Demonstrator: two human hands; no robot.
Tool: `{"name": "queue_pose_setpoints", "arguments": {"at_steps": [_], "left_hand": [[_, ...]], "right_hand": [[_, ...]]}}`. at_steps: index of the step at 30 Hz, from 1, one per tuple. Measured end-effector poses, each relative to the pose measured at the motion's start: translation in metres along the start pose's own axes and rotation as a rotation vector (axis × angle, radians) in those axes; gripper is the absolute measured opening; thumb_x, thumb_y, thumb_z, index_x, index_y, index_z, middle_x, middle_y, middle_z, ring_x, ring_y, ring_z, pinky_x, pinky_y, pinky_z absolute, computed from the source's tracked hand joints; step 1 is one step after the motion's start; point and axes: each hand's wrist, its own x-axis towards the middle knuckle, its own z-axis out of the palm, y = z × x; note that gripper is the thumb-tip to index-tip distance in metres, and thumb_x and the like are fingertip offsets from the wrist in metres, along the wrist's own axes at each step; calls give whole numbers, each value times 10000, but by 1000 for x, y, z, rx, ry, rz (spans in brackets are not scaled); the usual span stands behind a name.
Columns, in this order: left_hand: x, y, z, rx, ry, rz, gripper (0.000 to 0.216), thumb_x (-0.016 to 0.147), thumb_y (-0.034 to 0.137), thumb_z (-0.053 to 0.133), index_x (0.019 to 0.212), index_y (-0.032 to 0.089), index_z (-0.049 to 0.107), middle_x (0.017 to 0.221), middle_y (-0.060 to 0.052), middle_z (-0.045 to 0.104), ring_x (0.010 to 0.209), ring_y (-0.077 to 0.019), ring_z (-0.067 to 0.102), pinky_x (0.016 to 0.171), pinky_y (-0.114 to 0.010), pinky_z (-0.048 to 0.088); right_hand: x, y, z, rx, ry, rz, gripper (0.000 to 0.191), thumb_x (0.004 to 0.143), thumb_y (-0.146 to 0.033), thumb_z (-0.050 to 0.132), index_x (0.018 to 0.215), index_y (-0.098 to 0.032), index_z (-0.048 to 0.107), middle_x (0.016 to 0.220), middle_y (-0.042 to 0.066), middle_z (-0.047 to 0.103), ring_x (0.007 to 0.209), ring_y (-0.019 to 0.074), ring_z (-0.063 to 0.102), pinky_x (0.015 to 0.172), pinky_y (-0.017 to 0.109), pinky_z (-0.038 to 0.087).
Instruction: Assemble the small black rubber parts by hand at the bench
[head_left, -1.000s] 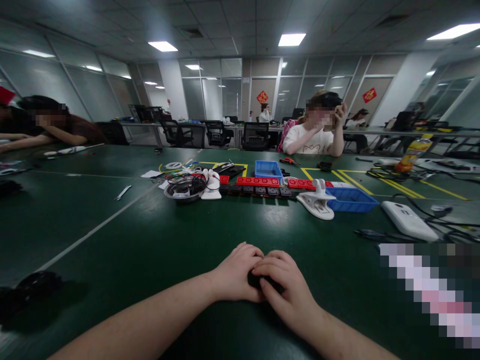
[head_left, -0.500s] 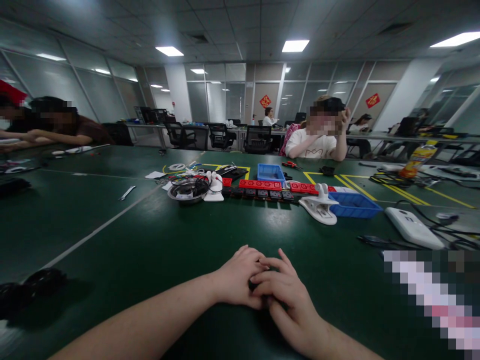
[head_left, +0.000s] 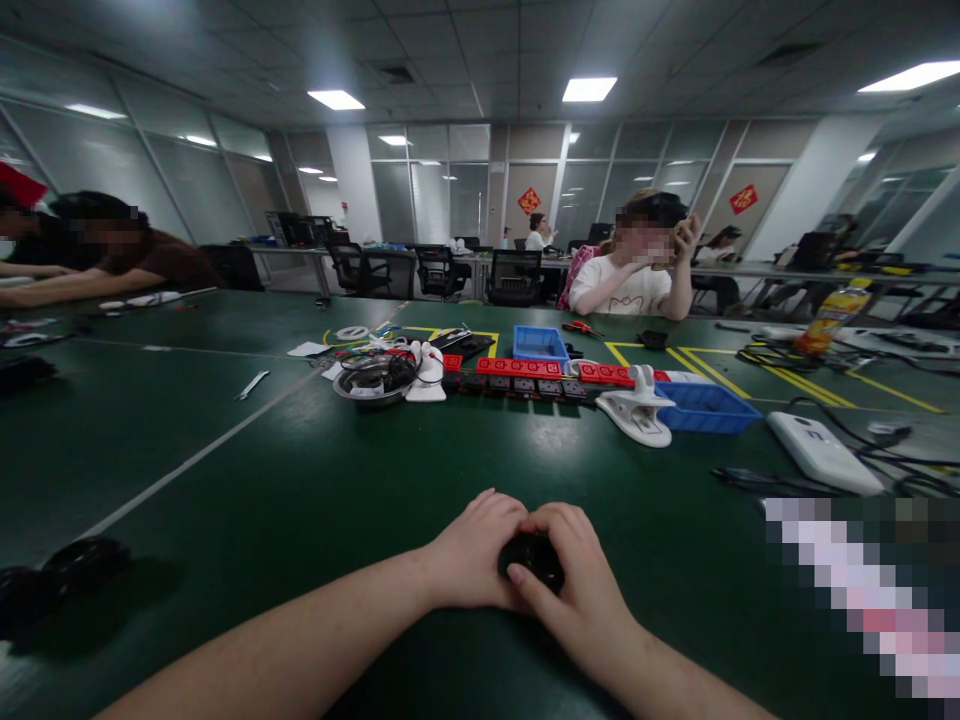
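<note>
My left hand (head_left: 474, 552) and my right hand (head_left: 574, 580) meet on the green table (head_left: 300, 480) near its front edge. Both are closed around a small black object (head_left: 534, 556) held between them. Only its dark rounded top shows between my thumb and fingers; I cannot make out what it is. My forearms come in from the bottom of the view.
Further back lie a metal bowl with cables (head_left: 373, 378), a row of red and black blocks (head_left: 525, 374), two blue trays (head_left: 703, 407), a white clamp (head_left: 640, 408) and a white device (head_left: 821, 450). A black item (head_left: 67, 575) sits left. People sit across (head_left: 634, 270) and far left (head_left: 112, 250).
My right fingers, stretched over the left hand half a second ago, have curled back around the black object, which shows more now. The hands stayed in place.
</note>
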Motion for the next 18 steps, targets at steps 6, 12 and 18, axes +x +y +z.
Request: {"name": "queue_pose_setpoints", "arguments": {"at_steps": [6,12,18], "left_hand": [[1,0,0,-1,11,1,353,568,305,717,791,200,464,909,-6,526,926,-206,495,1012,-413,260],[1,0,-3,-2,-13,6,345,557,306,724,812,202,517,920,4,531,925,-206,493,1008,-396,255],[-1,-1,-3,-21,-39,40,366,545,289,743,859,216,569,979,9,539,980,-218,489,1036,-430,196]], "right_hand": [[0,1,1,-33,-39,29,66,761,-213,545,812,-186,512,843,52,525,811,216,476,713,385,412],[2,-2,-4,50,-45,-65,96,752,-172,507,830,-196,559,842,49,566,823,208,505,738,379,420],[3,-8,-8,133,-79,-180,189,701,-99,427,722,-213,576,770,15,611,804,198,520,772,402,401]]}}
